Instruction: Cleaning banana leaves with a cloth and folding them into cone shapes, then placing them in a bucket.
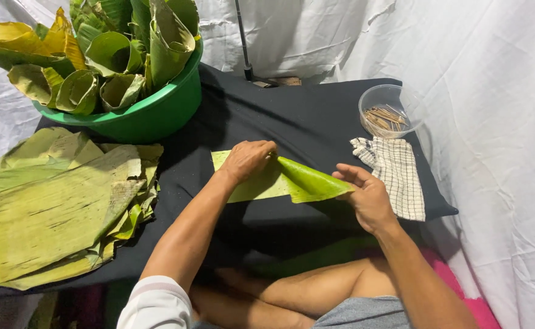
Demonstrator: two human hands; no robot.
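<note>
Green plastic basin point(157, 116), packed with rolled leaf cones point(112, 58), stands on black-draped bench point(316, 116), far-left of grips. Flat stack of banana leaves point(60, 207) lies left of grips, overhanging bench edge. Clear plastic bowl point(374, 97) holding thin wooden sticks point(386, 117) sits far-right of grips. Checked cloth point(395, 173) lies just right of grips, below bowl. White sheeting point(493, 91) surrounds bench.

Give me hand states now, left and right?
Left hand: closed, pressing and pinching the banana leaf strip on the black cloth.
Right hand: partly open, grip on the leaf's rolled end.
</note>
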